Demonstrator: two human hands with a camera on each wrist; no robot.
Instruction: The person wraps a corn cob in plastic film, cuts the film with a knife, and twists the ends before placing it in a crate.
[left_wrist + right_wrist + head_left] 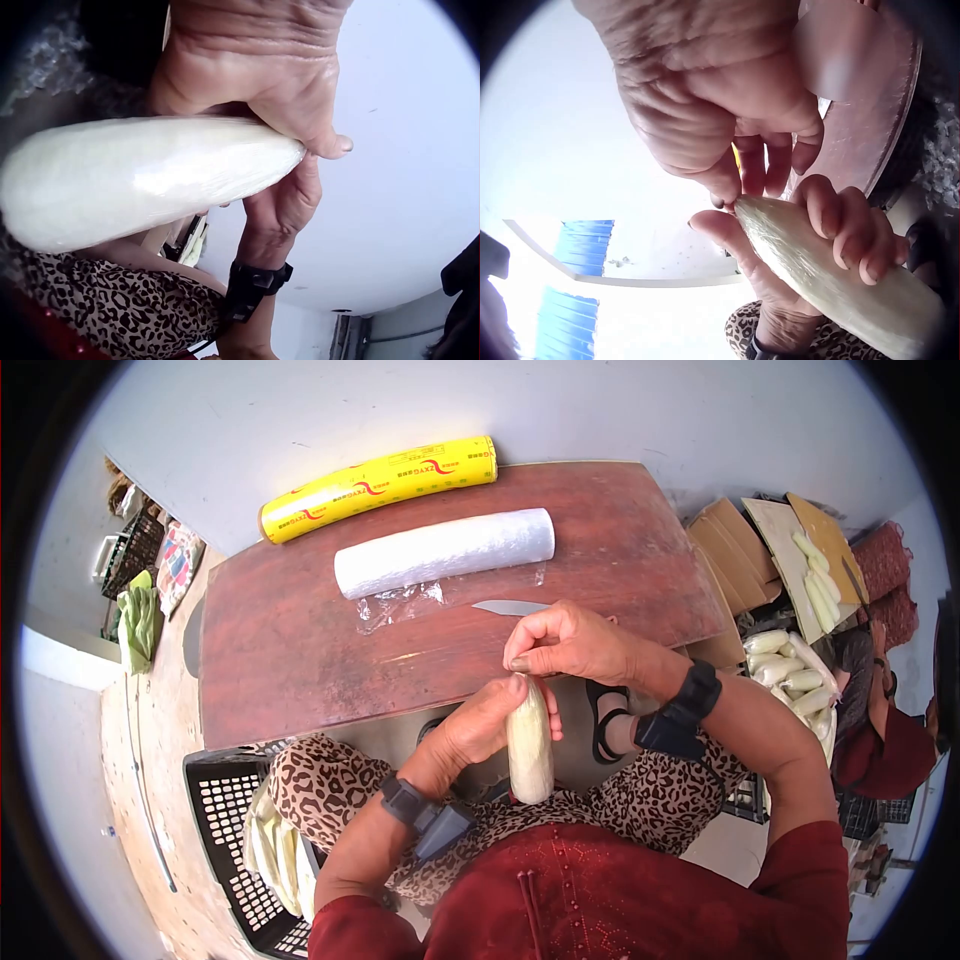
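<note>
A pale corn-like cob [530,750], wrapped in clear film, is held upright over the lap in the head view. The left hand [480,722] grips it near its upper end; in the right wrist view the left fingers [847,225] curl round the cob [817,262]. At the cob's tip the right hand [575,643] pinches with thumb and forefinger, its other fingers loosely bent. The left wrist view shows the cob [142,180] smooth and shiny under the left hand [255,67].
On the table [300,670] lie a film roll [445,552] with a loose end, a yellow roll [380,488] and a knife [510,607]. A black crate [225,830] with husked cobs stands at left; wrapped cobs [800,680] lie at right, near another person [885,745].
</note>
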